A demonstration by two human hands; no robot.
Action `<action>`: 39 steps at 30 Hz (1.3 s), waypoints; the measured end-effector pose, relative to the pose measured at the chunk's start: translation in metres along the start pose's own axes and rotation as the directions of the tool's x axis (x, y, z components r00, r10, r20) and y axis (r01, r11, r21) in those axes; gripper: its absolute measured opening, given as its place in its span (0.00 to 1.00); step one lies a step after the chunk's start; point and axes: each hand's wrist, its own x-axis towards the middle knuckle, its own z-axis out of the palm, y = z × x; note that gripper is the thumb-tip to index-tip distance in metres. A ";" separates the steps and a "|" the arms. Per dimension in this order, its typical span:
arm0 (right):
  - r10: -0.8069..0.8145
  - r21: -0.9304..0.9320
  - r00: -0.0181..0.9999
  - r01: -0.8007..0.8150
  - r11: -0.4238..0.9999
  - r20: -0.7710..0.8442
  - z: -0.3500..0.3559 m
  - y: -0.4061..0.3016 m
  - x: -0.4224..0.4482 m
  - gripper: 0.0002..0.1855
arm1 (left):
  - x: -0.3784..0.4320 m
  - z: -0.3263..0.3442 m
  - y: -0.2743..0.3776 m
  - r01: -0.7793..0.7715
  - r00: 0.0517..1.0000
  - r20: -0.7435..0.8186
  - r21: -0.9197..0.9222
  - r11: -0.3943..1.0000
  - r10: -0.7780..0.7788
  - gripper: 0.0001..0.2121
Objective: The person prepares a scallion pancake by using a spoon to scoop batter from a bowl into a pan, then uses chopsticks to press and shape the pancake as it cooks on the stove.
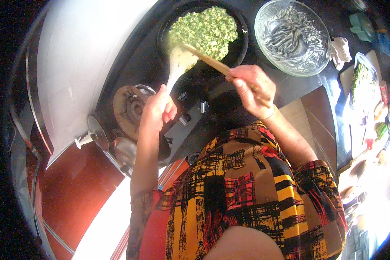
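A green, chopped mixture (204, 31) lies in a thick mass in a dark round pan (243, 48) on the hob. My left hand (157, 105) grips the handle of a pale serving paddle (181, 61), whose broad end is at the near edge of the mixture. In my right hand (255, 89) is a wooden stick-like utensil (214, 63); its far tip meets or overlaps the paddle's blade, and I cannot tell whether they touch. Bits of green cling to the paddle.
Right of the pan stands a glass bowl (292, 37) smeared with pale residue, a crumpled cloth (340, 53) beside it. A glass dish of chopped greens (364, 83) is farther right. Near my left hand are a round brown-topped vessel (128, 109) and the hob's knobs (204, 106).
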 end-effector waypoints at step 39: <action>0.650 0.584 0.758 -0.503 0.637 -0.057 -0.008 0.014 0.021 0.15 | 0.000 -0.014 0.012 0.008 0.999 -0.032 -0.058 0.998 -0.010 0.25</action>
